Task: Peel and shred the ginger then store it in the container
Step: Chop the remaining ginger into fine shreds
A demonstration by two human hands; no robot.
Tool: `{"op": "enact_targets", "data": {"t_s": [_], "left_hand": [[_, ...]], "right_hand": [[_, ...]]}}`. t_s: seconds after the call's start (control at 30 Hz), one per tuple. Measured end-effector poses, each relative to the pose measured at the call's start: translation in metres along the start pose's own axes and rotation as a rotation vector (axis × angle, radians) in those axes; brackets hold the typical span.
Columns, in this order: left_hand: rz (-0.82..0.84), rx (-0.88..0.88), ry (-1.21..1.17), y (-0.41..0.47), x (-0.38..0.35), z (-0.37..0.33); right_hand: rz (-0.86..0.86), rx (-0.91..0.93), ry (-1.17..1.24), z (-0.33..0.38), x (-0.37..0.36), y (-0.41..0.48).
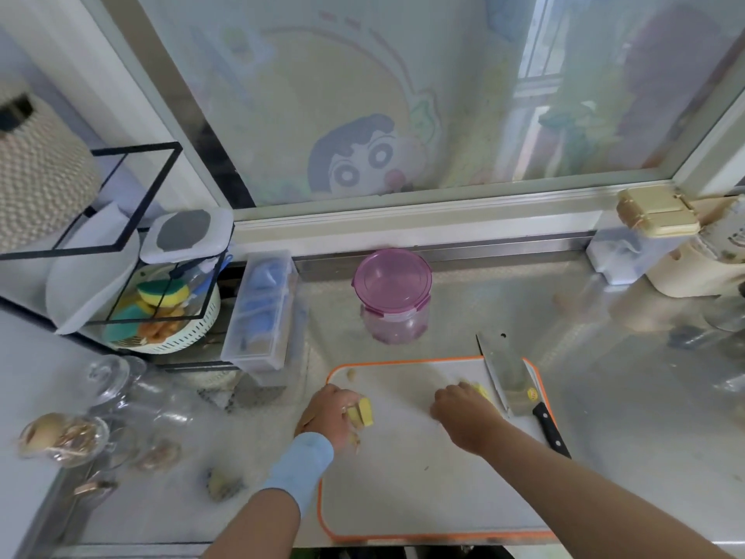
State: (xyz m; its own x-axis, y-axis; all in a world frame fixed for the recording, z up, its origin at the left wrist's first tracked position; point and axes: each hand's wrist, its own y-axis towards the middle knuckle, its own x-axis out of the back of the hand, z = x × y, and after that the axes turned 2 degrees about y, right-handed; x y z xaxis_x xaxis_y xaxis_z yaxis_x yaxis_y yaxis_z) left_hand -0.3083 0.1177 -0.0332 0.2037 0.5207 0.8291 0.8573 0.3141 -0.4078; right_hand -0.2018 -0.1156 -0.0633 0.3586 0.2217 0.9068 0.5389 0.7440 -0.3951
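Front-left corner of the worktop has a few glass jars [121, 397]. Behind them is a white basket [181, 338] holding sponges [161, 292]. The purple-lidded container [393, 294] sits with its lid on toward the back edge, just behind the cutting board [423, 498]. Left hand [328, 417], with a blue wristband [300, 466], is at the board's left edge, fingers curled round yellow ginger sticks [365, 411]. Right hand [463, 415] is knuckles-up over more ginger [479, 389] near the board's back right corner. Its fingers are hidden, so I can't tell if it's gripping. Cleaver [508, 377] lies along the board's right edge, and the blade sticker [533, 394] is too blurry to read.
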Motion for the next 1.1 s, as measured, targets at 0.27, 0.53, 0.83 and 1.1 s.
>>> {"op": "enact_targets", "data": {"t_s": [0.27,0.53,0.83,1.1], "left_hand": [[-0.013,0.051,-0.059,-0.003,0.010,0.036],[-0.026,-0.043,0.035,0.007,-0.004,0.043],[0.073,-0.031,-0.205,0.005,-0.021,0.033],[0.154,0.062,-0.448,-0.006,-0.029,-0.013]], "right_hand": [[-0.030,-0.087,0.299,0.072,0.023,0.038],[0.022,-0.195,0.336,0.110,0.012,0.073],[-0.025,-0.550,1.039,0.096,0.014,0.053],[-0.065,-0.679,1.515,0.077,0.024,0.004]]}}
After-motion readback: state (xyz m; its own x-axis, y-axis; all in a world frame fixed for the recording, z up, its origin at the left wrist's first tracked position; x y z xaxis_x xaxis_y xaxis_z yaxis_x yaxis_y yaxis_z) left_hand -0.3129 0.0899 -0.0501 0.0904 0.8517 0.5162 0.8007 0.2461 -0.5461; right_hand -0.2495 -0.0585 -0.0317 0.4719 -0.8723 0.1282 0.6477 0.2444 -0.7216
